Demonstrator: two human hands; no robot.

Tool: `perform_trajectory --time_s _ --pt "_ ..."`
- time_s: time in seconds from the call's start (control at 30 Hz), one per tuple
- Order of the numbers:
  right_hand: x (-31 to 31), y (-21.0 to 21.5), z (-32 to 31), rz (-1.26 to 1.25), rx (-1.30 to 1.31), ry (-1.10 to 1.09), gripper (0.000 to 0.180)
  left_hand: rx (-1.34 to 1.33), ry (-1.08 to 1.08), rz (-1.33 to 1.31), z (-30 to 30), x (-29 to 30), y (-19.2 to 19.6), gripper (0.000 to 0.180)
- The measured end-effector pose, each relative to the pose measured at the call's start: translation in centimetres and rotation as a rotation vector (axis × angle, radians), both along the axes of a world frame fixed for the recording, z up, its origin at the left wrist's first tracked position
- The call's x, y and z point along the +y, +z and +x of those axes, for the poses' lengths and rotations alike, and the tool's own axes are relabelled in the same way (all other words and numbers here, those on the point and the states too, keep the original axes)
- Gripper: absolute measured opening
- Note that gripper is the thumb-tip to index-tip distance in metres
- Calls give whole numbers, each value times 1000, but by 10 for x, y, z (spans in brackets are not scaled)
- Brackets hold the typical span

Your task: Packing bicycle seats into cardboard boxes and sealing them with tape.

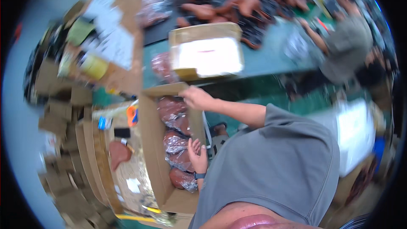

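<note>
An open cardboard box (152, 152) stands beside me, holding several brown items wrapped in clear plastic (174, 142). My right hand (196, 97) reaches out from a grey sleeve and grips the top flap of the box (169, 89) at its far end. My left hand (198, 152), with a dark watch on the wrist, lies against the box's near wall. Its fingers are spread and touch the wrapped items without holding any. The image is blurred by motion.
On the green table behind sits a second cardboard box (206, 55) with white sheeting inside. Beyond it lie heaped brown items (237, 0). Another person in a grey-green shirt (348, 44) works at the far right. Flattened cardboard stacks (80, 144) line the left.
</note>
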State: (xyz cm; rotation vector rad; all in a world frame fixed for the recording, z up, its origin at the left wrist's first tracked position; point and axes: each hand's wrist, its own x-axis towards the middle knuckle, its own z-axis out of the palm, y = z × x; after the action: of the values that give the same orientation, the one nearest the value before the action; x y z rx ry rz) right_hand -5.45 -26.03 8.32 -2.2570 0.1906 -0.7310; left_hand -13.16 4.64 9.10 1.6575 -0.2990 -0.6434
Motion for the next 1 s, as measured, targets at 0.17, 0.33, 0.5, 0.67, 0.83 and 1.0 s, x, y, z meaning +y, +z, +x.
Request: perform_trajectory --time_s 0.17,0.33,0.5,0.67,0.83,1.0 --pt "-31 -112 -371 69 821 -268 28 27 -270 67 -103 -51 -30 72" --pt "-51 -144 -816 -10 1020 -1511 16 8 -666 123 -214 -141 -28 69" --pt "-21 -123 -1065 56 864 -1945 30 -308 -1181 170 -289 -203 -2 62" --pt "-110 -142 -1169 140 1014 -1998 59 -558 -1409 381 -328 -227 -8 58" --pt "-157 -183 -1226 -88 1346 -1974 30 -664 -1504 523 -339 -212 -17 56" --pt "-145 -194 -1214 -24 1144 -1761 32 -615 -1423 593 -325 -178 -17 52"
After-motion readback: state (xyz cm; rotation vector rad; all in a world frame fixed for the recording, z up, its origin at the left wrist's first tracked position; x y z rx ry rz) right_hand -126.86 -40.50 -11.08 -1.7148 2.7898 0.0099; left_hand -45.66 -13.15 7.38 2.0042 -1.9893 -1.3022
